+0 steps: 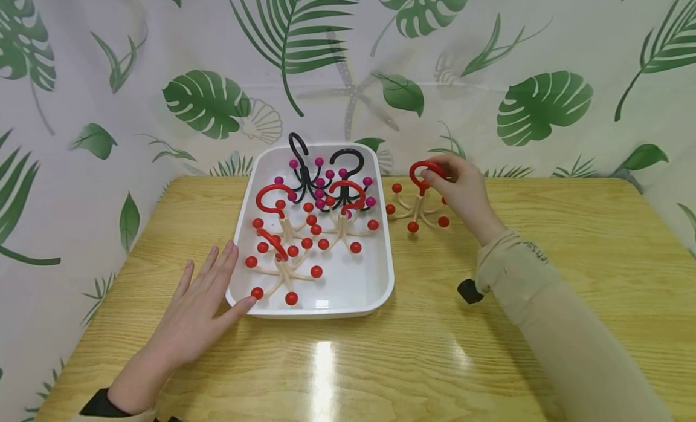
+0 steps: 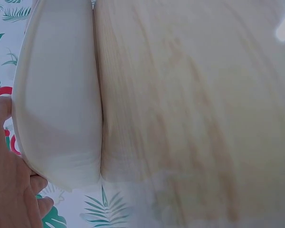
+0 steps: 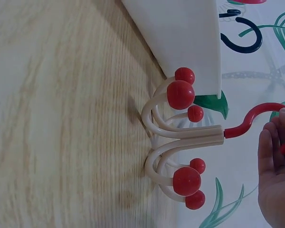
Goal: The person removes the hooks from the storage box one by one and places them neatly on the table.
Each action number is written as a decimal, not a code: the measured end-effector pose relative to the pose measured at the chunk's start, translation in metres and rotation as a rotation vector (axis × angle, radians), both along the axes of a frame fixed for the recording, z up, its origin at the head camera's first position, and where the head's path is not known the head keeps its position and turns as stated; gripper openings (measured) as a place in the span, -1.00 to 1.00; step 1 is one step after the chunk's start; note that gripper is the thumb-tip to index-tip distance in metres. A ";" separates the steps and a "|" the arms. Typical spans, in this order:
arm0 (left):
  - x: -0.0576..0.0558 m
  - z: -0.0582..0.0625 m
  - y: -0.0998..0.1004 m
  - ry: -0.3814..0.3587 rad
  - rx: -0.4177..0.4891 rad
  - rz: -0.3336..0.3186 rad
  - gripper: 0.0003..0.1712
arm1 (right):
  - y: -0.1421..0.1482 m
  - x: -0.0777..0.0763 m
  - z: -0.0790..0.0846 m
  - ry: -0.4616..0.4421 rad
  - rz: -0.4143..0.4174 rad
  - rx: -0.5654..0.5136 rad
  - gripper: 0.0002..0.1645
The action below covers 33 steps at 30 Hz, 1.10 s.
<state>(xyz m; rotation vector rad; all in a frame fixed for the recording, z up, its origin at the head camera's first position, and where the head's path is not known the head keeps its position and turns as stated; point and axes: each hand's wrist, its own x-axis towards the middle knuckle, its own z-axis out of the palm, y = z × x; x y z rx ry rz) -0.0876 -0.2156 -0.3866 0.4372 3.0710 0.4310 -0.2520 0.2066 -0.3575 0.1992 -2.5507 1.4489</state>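
The table (image 1: 435, 361) is yellowish wood with a plain grain, and a bright glare lies across its near side. A white cloth (image 1: 179, 35) printed with green leaves, shells and a starfish rises behind it and hangs along its left side.

On the table, left of the middle, sits a white tray (image 1: 348, 283). Two black hooks (image 1: 306, 179) with magenta balls stand at its far end, and three red hooks (image 1: 284, 274) with cream arms and red balls fill the middle and left, their arms crowding one another.

The held hook (image 1: 417, 210), also red and cream, is upright just beyond the tray's right wall, its arms low over the table; whether they bear on it I cannot tell. The right hand (image 1: 462, 189) pinches its red loop and hides part of it. The right sleeve (image 1: 549, 313) covers some of the table, with a black block (image 1: 470, 291) at the cuff.

The left hand (image 1: 198, 316) has its fingers straight and spread at the tray's near left corner, thumb touching the rim. A black band (image 1: 100, 404) circles that wrist.
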 end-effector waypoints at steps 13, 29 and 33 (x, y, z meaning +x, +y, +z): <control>0.000 0.000 0.000 -0.001 0.002 -0.002 0.00 | -0.003 0.001 0.016 0.093 0.024 -0.023 -0.46; 0.001 -0.001 -0.001 0.003 0.001 -0.011 -0.01 | -0.023 0.006 0.050 0.155 0.035 -0.021 -0.48; 0.001 0.000 -0.001 0.003 0.004 -0.015 -0.02 | -0.033 0.010 0.057 0.175 0.064 -0.036 -0.51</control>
